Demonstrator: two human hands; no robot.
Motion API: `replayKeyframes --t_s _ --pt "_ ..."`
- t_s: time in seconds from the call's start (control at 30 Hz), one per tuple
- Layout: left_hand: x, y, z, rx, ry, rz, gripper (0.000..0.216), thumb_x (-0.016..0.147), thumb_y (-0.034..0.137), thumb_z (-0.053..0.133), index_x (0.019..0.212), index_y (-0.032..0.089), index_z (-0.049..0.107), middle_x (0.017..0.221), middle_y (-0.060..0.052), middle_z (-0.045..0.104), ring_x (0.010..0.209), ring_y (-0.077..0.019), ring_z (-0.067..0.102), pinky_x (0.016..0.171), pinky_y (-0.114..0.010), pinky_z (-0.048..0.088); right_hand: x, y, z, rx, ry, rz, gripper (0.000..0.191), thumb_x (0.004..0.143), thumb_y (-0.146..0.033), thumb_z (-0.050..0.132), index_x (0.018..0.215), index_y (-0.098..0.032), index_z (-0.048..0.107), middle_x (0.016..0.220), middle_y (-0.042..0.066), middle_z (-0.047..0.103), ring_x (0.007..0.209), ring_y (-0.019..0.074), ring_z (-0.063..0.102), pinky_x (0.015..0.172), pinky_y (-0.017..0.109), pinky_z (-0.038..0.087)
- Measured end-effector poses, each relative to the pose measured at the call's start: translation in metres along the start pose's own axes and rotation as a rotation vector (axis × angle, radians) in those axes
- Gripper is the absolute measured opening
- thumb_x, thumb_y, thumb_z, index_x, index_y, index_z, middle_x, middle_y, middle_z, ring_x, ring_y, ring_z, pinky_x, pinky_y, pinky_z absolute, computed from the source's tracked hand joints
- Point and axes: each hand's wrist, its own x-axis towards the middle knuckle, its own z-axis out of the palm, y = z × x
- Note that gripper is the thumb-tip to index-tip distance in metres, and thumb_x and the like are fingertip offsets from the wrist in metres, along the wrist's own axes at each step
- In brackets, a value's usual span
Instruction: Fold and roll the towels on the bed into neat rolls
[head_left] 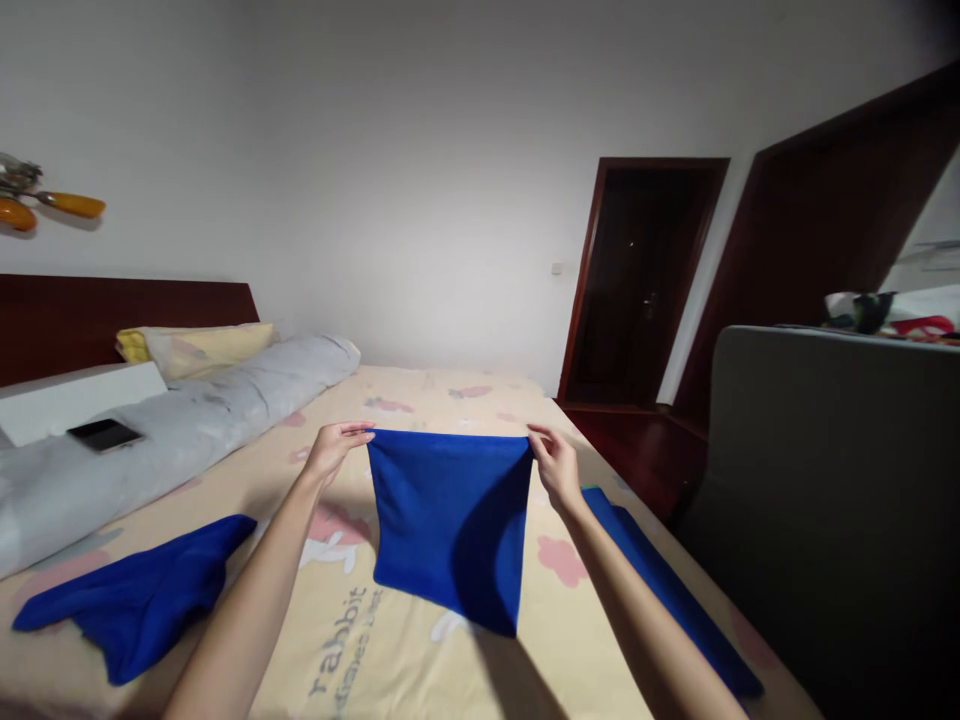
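A square blue cloth (442, 520) hangs stretched between my two hands above the bed. My left hand (334, 450) pinches its upper left corner, and my right hand (553, 460) pinches the upper right one. The cloth's top edge is nearly straight, while its lower right corner hangs lower than the left. Left of my left forearm, a crumpled blue cloth (150, 590) lies on the bed. Beyond my right forearm, more blue cloth (667, 590) lies flat in a long strip along the bed's right side, partly hidden by the arm.
The bed sheet (405, 660) is pale yellow with rabbit prints. A grey rolled quilt (225, 420) runs along the left, bearing a dark phone (105, 434) near a white box-like object (82, 395). A grey chair back (832, 480) stands right of the bed; a dark door (645, 290) is behind.
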Motion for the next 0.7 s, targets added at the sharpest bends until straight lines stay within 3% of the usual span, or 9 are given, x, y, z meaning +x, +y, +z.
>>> replayKeyframes --t_s 0.13,0.33,0.5,0.7 --pt "-0.004 0.014 -0.002 0.055 0.020 0.038 0.034 0.050 0.031 0.085 0.080 0.016 0.076 0.084 -0.007 0.077 0.085 -0.0230 0.068 0.082 -0.035 0.051 0.013 -0.004 -0.007 0.057 -0.123 0.024 0.059 0.064 -0.071 0.065 0.079 -0.014 0.070 0.078 0.010 0.071 0.076 0.0229 0.064 0.068 0.034 0.052" --pt "-0.003 0.027 -0.005 0.299 0.004 0.163 0.030 0.056 0.042 0.080 0.074 0.018 0.076 0.078 -0.007 0.076 0.078 -0.0242 0.068 0.076 -0.034 0.051 0.019 -0.009 -0.015 0.065 -0.211 0.016 0.060 0.055 -0.060 0.078 0.094 -0.014 0.072 0.084 0.009 0.075 0.075 0.0228 0.068 0.072 0.037 0.055" --pt "-0.003 0.031 -0.009 0.453 0.050 0.284 0.031 0.062 0.053 0.075 0.066 0.022 0.071 0.068 -0.003 0.072 0.068 -0.0214 0.063 0.066 -0.030 0.047 0.026 -0.017 -0.018 -0.025 -0.218 -0.055 0.043 0.061 -0.055 0.075 0.082 -0.018 0.073 0.080 0.009 0.075 0.074 0.0248 0.069 0.074 0.040 0.056" --pt "-0.007 0.043 -0.016 0.639 -0.021 0.460 0.033 0.074 0.056 0.065 0.067 0.024 0.067 0.073 -0.004 0.069 0.072 -0.0214 0.060 0.071 -0.029 0.045 0.029 -0.034 -0.023 -0.147 -0.233 -0.130 0.035 0.068 -0.054 0.069 0.074 -0.020 0.071 0.069 0.007 0.073 0.064 0.0241 0.068 0.064 0.036 0.054"
